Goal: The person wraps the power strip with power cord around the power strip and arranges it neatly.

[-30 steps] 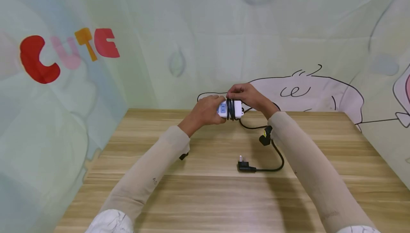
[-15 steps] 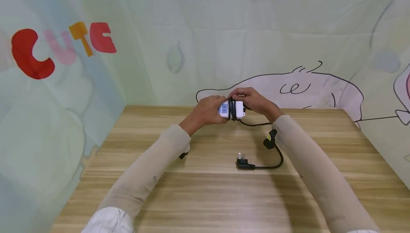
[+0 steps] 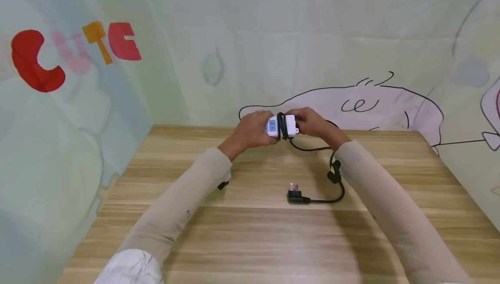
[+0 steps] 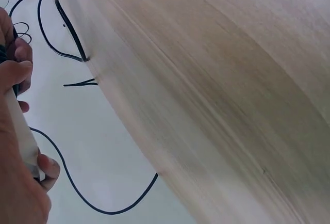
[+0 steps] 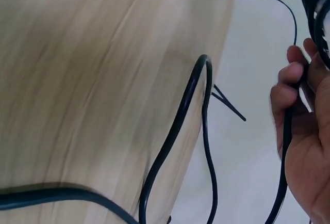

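Observation:
A white power strip (image 3: 291, 124) with blue sockets is held up over the far side of the table. Several turns of black power cord (image 3: 282, 127) wrap around its middle. My left hand (image 3: 254, 130) grips the strip's left end, hiding that part. At the right end, the fingers of my right hand (image 3: 309, 122) are curled round the loose cord (image 5: 285, 157), as the right wrist view shows. From there the cord runs down to a black three-pin plug (image 3: 295, 196) lying on the table. A black piece with a yellow mark (image 3: 334, 172) sits on the cord near my right sleeve.
The wood-grain table (image 3: 250, 240) ends at a printed cloth backdrop (image 3: 187, 71) close behind my hands. A small black object (image 3: 223, 185) shows beside my left sleeve, partly hidden by it. A loop of cord (image 5: 175, 126) lies near the table edge.
My right hand has gone from above the wound cord down to the strip's right end. The yellow-marked piece has shifted right and down. My left hand keeps its grip on the power strip.

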The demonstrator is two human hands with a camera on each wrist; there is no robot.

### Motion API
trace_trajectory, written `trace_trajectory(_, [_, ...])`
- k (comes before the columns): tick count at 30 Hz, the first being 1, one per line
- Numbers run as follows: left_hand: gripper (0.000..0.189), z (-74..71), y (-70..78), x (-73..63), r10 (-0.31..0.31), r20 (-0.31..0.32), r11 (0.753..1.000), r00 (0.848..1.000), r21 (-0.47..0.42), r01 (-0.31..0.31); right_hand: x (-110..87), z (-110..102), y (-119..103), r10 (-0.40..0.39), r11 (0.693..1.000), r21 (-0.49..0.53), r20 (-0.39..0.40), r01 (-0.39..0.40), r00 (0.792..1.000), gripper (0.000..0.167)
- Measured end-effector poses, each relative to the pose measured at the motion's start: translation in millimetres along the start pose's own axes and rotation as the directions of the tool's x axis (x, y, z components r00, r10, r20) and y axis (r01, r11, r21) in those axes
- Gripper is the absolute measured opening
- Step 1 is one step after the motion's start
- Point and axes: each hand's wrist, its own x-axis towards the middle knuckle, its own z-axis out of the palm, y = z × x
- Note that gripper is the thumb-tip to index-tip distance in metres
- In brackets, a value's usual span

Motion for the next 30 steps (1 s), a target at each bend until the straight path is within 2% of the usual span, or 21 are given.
trace_trajectory(3, [0.078,1.3,0.6,-0.5,-0.021,0.01,1.0,1.0,-0.011,0.021,-2.2,3.2,1.5,0.036,0.999,-0.042,0.013,-0.035,0.999,0.033])
trace_trajectory(7, [0.098,3.7,0.1,-2.9,0.004,0.01,1.0,1.0,0.019,-0.004,-5.4,4.6,-0.8,0.048,0.992,-0.119,0.058,-0.041,0.997,0.037])
trace_trajectory(12, [0.084,3.3,2.3,-3.7,0.053,0.006,0.997,0.999,0.063,-0.053,-8.5,1.2,-3.0,0.033,0.983,-0.184,0.089,-0.016,0.996,0.043])
trace_trajectory(18, [0.082,-0.1,3.3,-1.7,0.062,0.0,0.995,0.998,0.072,-0.062,-12.5,5.3,-3.2,0.064,0.978,-0.204,0.07,-0.049,0.995,0.039])
trace_trajectory(22, [0.083,-3.0,1.7,-0.2,0.061,-0.031,0.996,0.998,0.073,-0.059,-14.2,11.7,-4.8,0.076,0.965,-0.253,0.051,-0.061,0.996,0.035])
trace_trajectory(27, [0.086,-5.2,1.2,1.2,0.026,-0.056,0.999,0.998,0.034,-0.024,-19.1,13.9,-4.1,0.138,0.951,-0.284,0.049,-0.119,0.989,0.037])
trace_trajectory(28, [0.086,-5.0,1.0,1.3,0.012,-0.057,1.0,0.998,0.021,-0.011,-20.0,13.9,-2.3,0.147,0.944,-0.306,0.048,-0.126,0.988,0.037])
trace_trajectory(30, [0.086,-4.3,0.6,1.6,-0.023,-0.064,1.0,0.998,-0.014,0.022,-16.2,15.8,17.6,0.131,0.908,-0.406,0.039,-0.104,0.991,0.04])
